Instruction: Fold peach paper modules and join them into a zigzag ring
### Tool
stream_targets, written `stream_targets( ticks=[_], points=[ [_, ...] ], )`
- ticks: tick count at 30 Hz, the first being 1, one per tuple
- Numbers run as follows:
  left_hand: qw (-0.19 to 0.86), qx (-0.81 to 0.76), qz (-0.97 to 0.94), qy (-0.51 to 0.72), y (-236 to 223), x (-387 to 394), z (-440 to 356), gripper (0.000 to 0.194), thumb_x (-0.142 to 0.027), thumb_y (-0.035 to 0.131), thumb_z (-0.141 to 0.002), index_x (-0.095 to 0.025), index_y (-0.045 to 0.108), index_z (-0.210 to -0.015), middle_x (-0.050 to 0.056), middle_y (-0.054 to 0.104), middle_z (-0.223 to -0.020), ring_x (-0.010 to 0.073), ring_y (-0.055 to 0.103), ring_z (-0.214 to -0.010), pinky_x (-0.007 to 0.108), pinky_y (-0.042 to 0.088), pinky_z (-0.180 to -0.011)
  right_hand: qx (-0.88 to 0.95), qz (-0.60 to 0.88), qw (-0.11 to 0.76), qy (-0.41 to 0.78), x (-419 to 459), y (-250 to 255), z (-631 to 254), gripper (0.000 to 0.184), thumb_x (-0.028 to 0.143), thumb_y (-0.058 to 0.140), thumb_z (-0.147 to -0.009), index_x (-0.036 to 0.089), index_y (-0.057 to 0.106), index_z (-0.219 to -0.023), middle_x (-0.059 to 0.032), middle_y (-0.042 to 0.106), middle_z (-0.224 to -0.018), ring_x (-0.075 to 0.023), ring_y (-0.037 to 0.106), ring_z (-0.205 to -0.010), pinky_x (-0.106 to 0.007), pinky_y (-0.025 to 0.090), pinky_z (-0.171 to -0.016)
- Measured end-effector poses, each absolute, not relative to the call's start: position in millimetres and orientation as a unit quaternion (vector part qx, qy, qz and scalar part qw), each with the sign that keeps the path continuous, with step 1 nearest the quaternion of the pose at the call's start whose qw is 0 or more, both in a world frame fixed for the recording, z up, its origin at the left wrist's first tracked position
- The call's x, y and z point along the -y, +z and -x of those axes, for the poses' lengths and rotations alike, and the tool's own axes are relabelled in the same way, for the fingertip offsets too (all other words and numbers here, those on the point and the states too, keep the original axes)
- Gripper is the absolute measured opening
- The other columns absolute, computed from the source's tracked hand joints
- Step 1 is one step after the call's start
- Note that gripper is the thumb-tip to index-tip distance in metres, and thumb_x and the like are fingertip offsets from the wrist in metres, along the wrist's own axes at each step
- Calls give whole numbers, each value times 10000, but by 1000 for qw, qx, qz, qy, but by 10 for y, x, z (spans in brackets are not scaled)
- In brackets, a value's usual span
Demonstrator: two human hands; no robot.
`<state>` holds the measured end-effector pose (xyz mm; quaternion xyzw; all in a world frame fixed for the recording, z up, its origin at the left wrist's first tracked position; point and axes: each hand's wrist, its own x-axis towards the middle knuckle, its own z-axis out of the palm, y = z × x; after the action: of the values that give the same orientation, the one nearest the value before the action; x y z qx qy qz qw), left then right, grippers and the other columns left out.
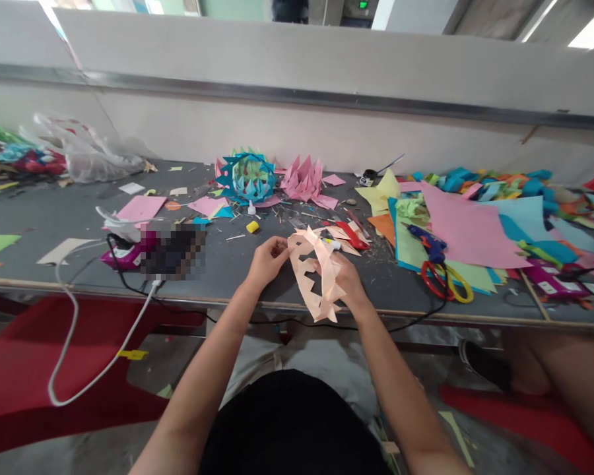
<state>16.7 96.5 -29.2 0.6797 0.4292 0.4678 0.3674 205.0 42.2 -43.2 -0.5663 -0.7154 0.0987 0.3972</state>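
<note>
A peach paper ring (304,282) with a zigzag-cut edge and pointed flaps is held up over the table's front edge. My left hand (271,258) pinches its upper left side between thumb and fingers. Around the right side of the ring is my right hand (349,280), gripping the paper, with its fingers partly hidden behind the flaps. Just beyond the hands lie peach paper pieces, a red cutter-like tool (351,235) and a small yellow cap (252,227).
Blue-green (250,178) and pink (303,178) spiky paper shapes stand near the wall. Right of my hands are coloured sheets (470,224), scissors (458,284) and a blue glue gun (428,243). A white cable (74,310) hangs over a red stool (24,363). Another person's leg (554,369) is at right.
</note>
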Motion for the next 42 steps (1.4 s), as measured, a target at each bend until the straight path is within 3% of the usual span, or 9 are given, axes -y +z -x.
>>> stream_targets(
  ticks=[6,10,13,16,19,22,35,42],
  points=[
    [370,-417,-683,471,-241,-917,-171,232,-367,562,-736,-168,590,-853,13,595,-762,80,471,-551,203,378,-516,716,579,380,86,-517,-550,-2063,252,338,538,-764,186,617,-948,-98,618,-972,-250,546,-962,-424,425,-869],
    [382,-407,-678,478,-264,-917,-174,220,-350,563,-739,-168,584,-861,14,594,-781,78,484,-552,199,386,-509,724,580,361,97,-551,-583,-2104,251,323,546,-757,167,618,-939,-112,602,-983,-246,551,-938,-411,437,-845],
    [385,-409,-680,470,-277,-925,-172,204,-332,556,-744,-169,576,-865,21,603,-823,82,507,-567,203,406,-522,711,577,394,82,-523,-549,-2104,329,324,562,-743,157,579,-1026,-125,578,-1041,-248,536,-970,-386,445,-822],
    [377,-427,-675,469,-266,-933,-168,182,-315,543,-744,-168,571,-849,21,608,-838,84,519,-575,207,424,-546,725,550,397,120,-430,-461,-2074,246,320,538,-768,178,596,-961,-82,621,-908,-203,579,-818,-322,470,-718],
    [376,-440,-662,476,-249,-934,-164,183,-317,538,-740,-167,567,-840,16,609,-830,85,519,-571,208,426,-551,783,492,334,184,-336,-386,-2036,176,338,542,-775,198,625,-842,-33,636,-786,-166,583,-705,-279,458,-662],
    [382,-437,-658,480,-236,-928,-165,199,-333,539,-740,-164,567,-841,14,605,-802,85,512,-558,205,414,-531,805,469,305,198,-314,-387,-2005,187,367,562,-762,207,636,-826,-17,630,-770,-152,572,-698,-267,443,-656],
    [365,-422,-745,367,-245,-890,-167,194,-347,589,-704,-163,529,-686,-37,496,-585,81,432,-532,198,338,-499,787,479,342,184,-452,-520,-1963,183,337,600,-728,170,635,-793,-27,607,-743,-134,535,-636,-272,442,-587],
    [352,-415,-772,328,-279,-903,-153,180,-300,620,-663,-174,513,-735,-48,483,-588,82,425,-535,196,335,-504,783,471,376,154,-508,-581,-1975,127,295,570,-753,179,613,-722,-17,592,-674,-139,526,-626,-276,438,-607]
  ],
)
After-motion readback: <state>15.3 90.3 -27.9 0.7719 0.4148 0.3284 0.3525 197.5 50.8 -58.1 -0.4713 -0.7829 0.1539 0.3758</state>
